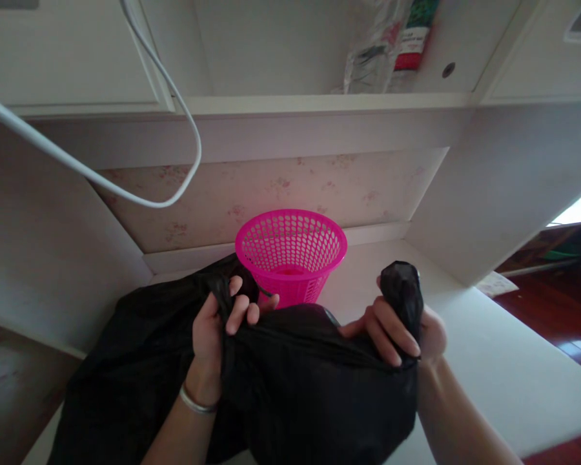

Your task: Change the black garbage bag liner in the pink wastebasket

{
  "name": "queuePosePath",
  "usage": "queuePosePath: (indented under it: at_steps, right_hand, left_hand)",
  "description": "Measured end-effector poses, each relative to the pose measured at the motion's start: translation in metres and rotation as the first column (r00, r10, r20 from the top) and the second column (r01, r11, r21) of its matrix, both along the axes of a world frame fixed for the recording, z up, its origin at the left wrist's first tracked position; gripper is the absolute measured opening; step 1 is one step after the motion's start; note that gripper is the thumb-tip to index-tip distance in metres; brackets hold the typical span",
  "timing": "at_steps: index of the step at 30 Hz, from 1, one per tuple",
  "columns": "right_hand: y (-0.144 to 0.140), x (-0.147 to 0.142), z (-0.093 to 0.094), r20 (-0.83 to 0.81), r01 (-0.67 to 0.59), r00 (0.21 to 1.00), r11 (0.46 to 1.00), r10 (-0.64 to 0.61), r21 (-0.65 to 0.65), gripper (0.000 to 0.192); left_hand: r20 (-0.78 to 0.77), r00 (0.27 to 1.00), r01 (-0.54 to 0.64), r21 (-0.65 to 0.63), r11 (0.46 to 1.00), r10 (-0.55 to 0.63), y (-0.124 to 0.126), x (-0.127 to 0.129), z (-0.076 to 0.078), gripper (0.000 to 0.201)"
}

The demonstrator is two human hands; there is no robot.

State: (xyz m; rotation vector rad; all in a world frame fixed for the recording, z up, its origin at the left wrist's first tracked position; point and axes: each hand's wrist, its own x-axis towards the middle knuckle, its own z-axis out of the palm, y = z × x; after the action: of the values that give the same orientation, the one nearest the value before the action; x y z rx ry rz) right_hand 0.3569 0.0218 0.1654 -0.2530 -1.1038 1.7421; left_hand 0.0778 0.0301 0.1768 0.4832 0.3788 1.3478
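Observation:
A large black plastic bag (290,394) lies spread over the near part of a white desk (503,381). My left hand (217,326) grips a bunched fold of the bag at its upper left edge; a silver bracelet circles that wrist. My right hand (401,332) is closed on a gathered corner of the same bag, which sticks up above the fingers. The bag's edge is stretched between both hands. Just behind them stands an empty pink perforated plastic basket (291,252), upright on the desk.
A white cable (126,187) loops down from the upper left in front of the wall. A shelf above holds clear plastic packaging (377,45). White side panels enclose the desk nook. Dark red wooden floor (556,316) shows at right.

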Motion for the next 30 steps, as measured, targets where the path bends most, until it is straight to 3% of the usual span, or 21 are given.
queuePosePath:
  at_steps: [4, 8, 11, 13, 17, 21, 25, 27, 30]
  right_hand:
    - [-0.001, -0.01, 0.002, -0.038, 0.002, 0.999, 1.0, -0.002, 0.0, 0.038]
    - [-0.004, -0.01, 0.004, 0.172, -0.005, 0.985, 0.999, 0.013, -0.044, 0.034]
    - [-0.006, -0.007, 0.008, 0.238, -0.058, 0.968, 0.996, 0.073, -0.069, 0.046]
    - [-0.006, -0.007, 0.012, 0.317, -0.016, 0.948, 0.999, 0.028, -0.04, 0.047]
    - [-0.009, -0.012, 0.018, 0.475, 0.041, 0.873, 0.987, -0.111, 0.157, 0.031]
    - [-0.018, -0.021, 0.023, 0.409, 0.005, 0.904, 0.96, -0.125, 0.282, 0.017]
    - [-0.022, -0.031, 0.032, 0.429, -0.07, 0.88, 0.839, -0.203, 0.54, 0.016]
    - [-0.021, -0.037, 0.035, 0.454, -0.083, 0.857, 0.803, -0.245, 0.591, 0.016]
    - [-0.02, -0.043, 0.033, 0.467, 0.059, 0.832, 0.885, -0.299, 0.461, 0.008]
  left_hand:
    - [-0.154, 0.975, 0.178, 0.114, 0.978, -0.159, -0.001, 0.004, -0.002, 0.016]
    - [-0.323, 0.917, 0.258, 0.039, 0.965, -0.232, -0.003, 0.017, 0.003, 0.018]
    - [-0.383, 0.907, 0.202, 0.025, 0.979, -0.177, -0.008, 0.024, 0.009, 0.026]
    - [-0.402, 0.905, 0.161, 0.024, 0.987, -0.138, -0.011, 0.026, 0.009, 0.029]
    - [-0.564, 0.816, 0.151, -0.002, 0.989, -0.126, -0.014, 0.027, 0.006, 0.027]
    - [-0.683, 0.728, 0.131, 0.057, 0.99, -0.057, -0.014, 0.035, 0.007, 0.019]
    - [-0.709, 0.704, 0.083, 0.142, 0.986, 0.043, -0.017, 0.048, 0.013, 0.029]
    - [-0.732, 0.677, 0.116, 0.214, 0.97, 0.08, -0.021, 0.052, 0.016, 0.029]
    - [-0.761, 0.648, 0.269, 0.222, 0.937, -0.006, -0.027, 0.051, 0.016, 0.012]
